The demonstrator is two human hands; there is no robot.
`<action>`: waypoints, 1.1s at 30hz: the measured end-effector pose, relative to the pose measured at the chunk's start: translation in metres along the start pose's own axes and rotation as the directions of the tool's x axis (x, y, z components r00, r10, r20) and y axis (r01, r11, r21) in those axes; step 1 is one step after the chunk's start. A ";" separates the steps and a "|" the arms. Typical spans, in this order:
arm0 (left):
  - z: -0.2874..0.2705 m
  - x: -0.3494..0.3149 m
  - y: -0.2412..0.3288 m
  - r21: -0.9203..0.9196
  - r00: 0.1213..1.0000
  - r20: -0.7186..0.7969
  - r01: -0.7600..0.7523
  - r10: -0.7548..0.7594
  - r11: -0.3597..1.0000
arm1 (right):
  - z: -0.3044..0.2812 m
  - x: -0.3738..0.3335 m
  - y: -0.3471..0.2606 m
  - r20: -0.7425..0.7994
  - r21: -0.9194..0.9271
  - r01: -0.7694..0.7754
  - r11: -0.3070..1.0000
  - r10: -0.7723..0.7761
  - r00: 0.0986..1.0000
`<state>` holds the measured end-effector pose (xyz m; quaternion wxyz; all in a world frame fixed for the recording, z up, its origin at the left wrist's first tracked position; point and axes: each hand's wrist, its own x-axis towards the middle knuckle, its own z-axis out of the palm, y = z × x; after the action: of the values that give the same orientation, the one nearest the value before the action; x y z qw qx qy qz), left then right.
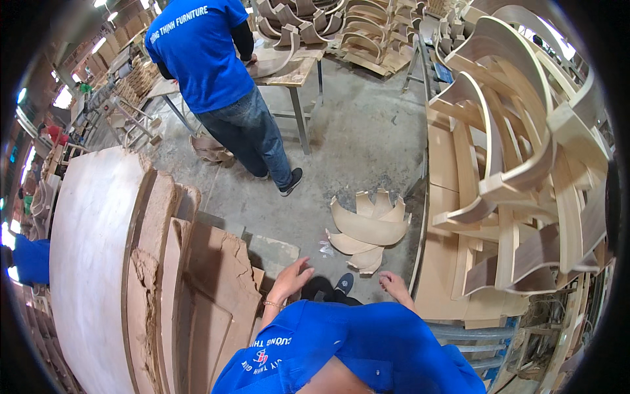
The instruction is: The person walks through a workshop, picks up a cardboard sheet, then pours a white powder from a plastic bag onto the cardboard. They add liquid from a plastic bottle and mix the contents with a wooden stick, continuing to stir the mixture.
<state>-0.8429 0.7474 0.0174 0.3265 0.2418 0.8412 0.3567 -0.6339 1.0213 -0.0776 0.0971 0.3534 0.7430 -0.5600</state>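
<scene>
Loosely, both of the wearer's hands are held low in front of a blue shirt (420, 341), well apart from each other. The left hand (291, 281) has its thumb and fingers spread and slightly bent, near the boards (220, 282) that stand on edge at that side, some with ragged rims. The right hand (394, 287) has its fingers parted and lightly curled — it is nearest to the curved wooden pieces (371, 228), which lie in a pale cluster on the concrete floor (361, 131), just ahead of a dark shoe (344, 283) and apart from both hands. To the right, bent wooden frames (489, 111) are piled over cardboard (438, 276). Farther ahead, a co-worker (203, 62) in blue stands, back turned, at a table (299, 74) — one hand beside a curved strip (274, 67) lying there
</scene>
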 end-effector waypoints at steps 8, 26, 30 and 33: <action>-0.077 0.091 0.040 -0.267 0.886 -0.461 -0.086 -0.049 0.960 | -0.043 0.052 -0.119 -0.053 0.097 0.172 0.980 -0.167 0.985; -0.280 0.260 0.293 0.259 -0.213 -0.941 -0.953 0.262 0.156 | -0.183 -0.064 -0.423 -0.358 -0.633 -0.453 0.628 -0.756 -0.548; -0.297 0.301 0.299 0.268 -0.219 -0.907 -0.959 0.361 0.094 | -0.174 -0.067 -0.401 -0.410 -0.589 -0.485 0.647 -0.756 -0.511; -0.289 0.314 0.301 0.232 -0.185 -0.908 -0.969 0.375 0.085 | -0.174 -0.083 -0.382 -0.468 -0.527 -0.511 0.680 -0.733 -0.493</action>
<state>-1.2089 1.0094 0.2811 -0.3614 0.3688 0.3708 0.7719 -0.7716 1.0963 0.3204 -0.5580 0.4422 0.6011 0.3630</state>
